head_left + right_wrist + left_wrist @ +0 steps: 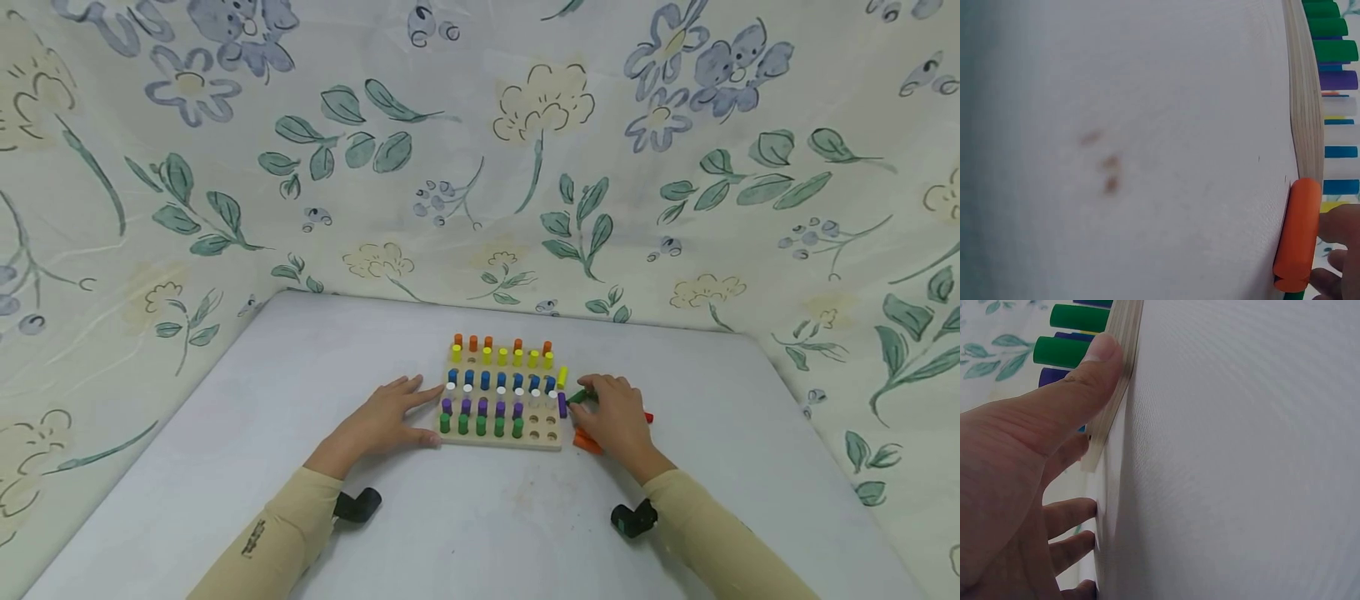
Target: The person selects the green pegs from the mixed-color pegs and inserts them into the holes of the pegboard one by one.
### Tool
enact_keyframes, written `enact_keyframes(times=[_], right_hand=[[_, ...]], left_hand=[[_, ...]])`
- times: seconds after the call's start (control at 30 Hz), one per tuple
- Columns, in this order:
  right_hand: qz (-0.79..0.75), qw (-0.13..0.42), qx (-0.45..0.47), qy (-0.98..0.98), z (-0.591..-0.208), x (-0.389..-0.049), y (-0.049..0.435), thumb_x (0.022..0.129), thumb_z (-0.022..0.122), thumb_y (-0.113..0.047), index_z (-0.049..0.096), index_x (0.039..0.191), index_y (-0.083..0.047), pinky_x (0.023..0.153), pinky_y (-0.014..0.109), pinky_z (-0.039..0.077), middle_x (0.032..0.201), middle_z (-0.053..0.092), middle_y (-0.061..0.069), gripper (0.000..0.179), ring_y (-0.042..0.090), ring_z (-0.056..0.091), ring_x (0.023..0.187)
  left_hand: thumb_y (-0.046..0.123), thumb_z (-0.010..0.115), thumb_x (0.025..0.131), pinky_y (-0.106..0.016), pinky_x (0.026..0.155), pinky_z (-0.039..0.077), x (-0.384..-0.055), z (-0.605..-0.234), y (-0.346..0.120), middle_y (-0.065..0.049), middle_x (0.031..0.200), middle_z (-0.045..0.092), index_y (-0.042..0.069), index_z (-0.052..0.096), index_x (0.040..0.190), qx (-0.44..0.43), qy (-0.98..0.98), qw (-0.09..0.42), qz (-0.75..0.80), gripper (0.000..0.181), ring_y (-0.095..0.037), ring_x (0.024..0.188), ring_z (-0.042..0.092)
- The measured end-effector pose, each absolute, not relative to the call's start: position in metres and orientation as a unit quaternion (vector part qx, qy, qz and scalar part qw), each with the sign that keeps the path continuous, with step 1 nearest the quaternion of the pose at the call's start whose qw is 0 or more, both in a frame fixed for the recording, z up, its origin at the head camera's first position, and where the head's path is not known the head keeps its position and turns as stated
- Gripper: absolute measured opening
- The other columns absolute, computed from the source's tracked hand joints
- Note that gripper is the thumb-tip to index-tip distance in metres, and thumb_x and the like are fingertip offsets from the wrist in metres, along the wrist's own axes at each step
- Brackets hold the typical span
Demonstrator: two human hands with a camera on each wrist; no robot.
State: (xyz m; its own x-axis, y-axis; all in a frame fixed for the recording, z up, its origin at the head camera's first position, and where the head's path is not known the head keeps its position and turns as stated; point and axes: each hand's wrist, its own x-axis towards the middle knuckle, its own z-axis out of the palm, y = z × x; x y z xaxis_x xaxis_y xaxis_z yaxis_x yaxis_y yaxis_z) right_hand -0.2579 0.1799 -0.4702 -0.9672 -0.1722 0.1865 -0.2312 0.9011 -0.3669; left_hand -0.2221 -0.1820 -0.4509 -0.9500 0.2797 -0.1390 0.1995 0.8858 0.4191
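A wooden pegboard [498, 443] lies on the table with rows of orange, yellow, blue, white, purple and green pegs standing in it. Bare holes show at the right end of its purple and green rows. My left hand [386, 417] rests at the board's left edge, fingers spread; in the left wrist view the thumb [1094, 372] touches the board's side near the green pegs. Right of the board, my right hand [618, 417] pinches a dark green peg [581, 397] between thumb and index finger. The palm hides part of what lies beneath it.
Loose beside the board are a yellow peg [562, 377], a purple peg [562, 406], orange pegs [587, 442] and a red peg [649, 417] partly behind the right hand. Flowered cloth [480, 167] hangs around the white table [480, 533].
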Motion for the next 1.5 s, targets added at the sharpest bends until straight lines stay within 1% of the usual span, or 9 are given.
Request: enact_keyframes(times=[0.17,0.47,0.7,0.87,0.97,1.07,1.17,1.33,1.5], right_hand=[[0.186,0.058,0.098,-0.976,-0.469,-0.259,0.178,0.091,0.075,-0.032,0.065,0.131,-0.006,0.1,0.052,0.046,0.129,0.066,0.014,0.049,0.034,0.055,0.115],[0.183,0.046,0.092,-0.978,-0.466,-0.26,0.176,0.092,0.075,-0.029,0.064,0.133,-0.007,0.1,0.053,0.046,0.13,0.065,0.014,0.048,0.035,0.055,0.117],[0.227,0.049,0.083,-0.969,-0.467,-0.258,0.182,0.09,0.072,-0.028,0.056,0.142,-0.01,0.098,0.049,0.045,0.118,0.07,0.008,0.057,0.03,0.056,0.107],[0.246,0.049,0.089,-0.964,-0.467,-0.255,0.185,0.09,0.07,-0.03,0.048,0.149,-0.012,0.098,0.051,0.046,0.115,0.07,0.006,0.065,0.029,0.056,0.105],[0.265,0.049,0.1,-0.958,-0.467,-0.254,0.187,0.092,0.069,-0.03,0.043,0.152,-0.01,0.102,0.056,0.043,0.112,0.07,0.006,0.069,0.03,0.057,0.103],[0.285,0.045,0.108,-0.951,-0.467,-0.253,0.188,0.093,0.067,-0.031,0.037,0.156,-0.01,0.11,0.06,0.037,0.108,0.07,0.004,0.073,0.029,0.057,0.102],[0.295,0.045,0.113,-0.948,-0.468,-0.252,0.189,0.095,0.064,-0.03,0.034,0.157,-0.009,0.11,0.062,0.036,0.104,0.069,0.003,0.072,0.027,0.058,0.097],[0.307,0.044,0.115,-0.944,-0.47,-0.252,0.191,0.097,0.06,-0.026,0.035,0.157,-0.008,0.108,0.06,0.038,0.1,0.068,0.002,0.068,0.021,0.055,0.082],[0.317,0.045,0.12,-0.94,-0.469,-0.25,0.192,0.097,0.06,-0.023,0.036,0.156,-0.006,0.107,0.06,0.039,0.099,0.069,0.004,0.065,0.019,0.053,0.077]], left_hand=[[0.057,0.079,0.082,-0.068,0.118,0.022,-0.222,-0.451,-0.182,-0.022,0.163,0.029,0.023,0.045,0.155,0.124,0.966,0.099,0.203,0.088,-0.047,0.151,0.018],[0.057,0.079,0.081,-0.068,0.118,0.023,-0.222,-0.452,-0.181,-0.021,0.163,0.029,0.023,0.045,0.155,0.123,0.966,0.098,0.204,0.088,-0.047,0.151,0.019],[0.058,0.079,0.081,-0.068,0.117,0.023,-0.222,-0.449,-0.181,-0.022,0.163,0.029,0.023,0.045,0.155,0.124,0.966,0.098,0.204,0.088,-0.048,0.151,0.019],[0.058,0.078,0.082,-0.069,0.117,0.023,-0.221,-0.448,-0.182,-0.022,0.163,0.029,0.022,0.045,0.155,0.127,0.966,0.098,0.201,0.088,-0.048,0.151,0.019],[0.057,0.078,0.082,-0.069,0.116,0.024,-0.221,-0.448,-0.182,-0.022,0.163,0.029,0.022,0.045,0.155,0.128,0.966,0.098,0.202,0.087,-0.048,0.151,0.019],[0.057,0.078,0.082,-0.069,0.116,0.024,-0.22,-0.449,-0.182,-0.023,0.163,0.03,0.022,0.046,0.155,0.126,0.966,0.099,0.202,0.087,-0.049,0.151,0.019],[0.057,0.078,0.082,-0.069,0.117,0.023,-0.22,-0.449,-0.182,-0.023,0.163,0.03,0.022,0.046,0.155,0.127,0.966,0.098,0.202,0.087,-0.048,0.151,0.019],[0.058,0.078,0.082,-0.069,0.116,0.023,-0.22,-0.449,-0.182,-0.023,0.163,0.029,0.022,0.045,0.155,0.129,0.966,0.097,0.202,0.087,-0.048,0.151,0.019],[0.057,0.078,0.082,-0.07,0.117,0.022,-0.22,-0.448,-0.182,-0.022,0.164,0.028,0.023,0.044,0.156,0.125,0.965,0.101,0.207,0.088,-0.047,0.152,0.017]])
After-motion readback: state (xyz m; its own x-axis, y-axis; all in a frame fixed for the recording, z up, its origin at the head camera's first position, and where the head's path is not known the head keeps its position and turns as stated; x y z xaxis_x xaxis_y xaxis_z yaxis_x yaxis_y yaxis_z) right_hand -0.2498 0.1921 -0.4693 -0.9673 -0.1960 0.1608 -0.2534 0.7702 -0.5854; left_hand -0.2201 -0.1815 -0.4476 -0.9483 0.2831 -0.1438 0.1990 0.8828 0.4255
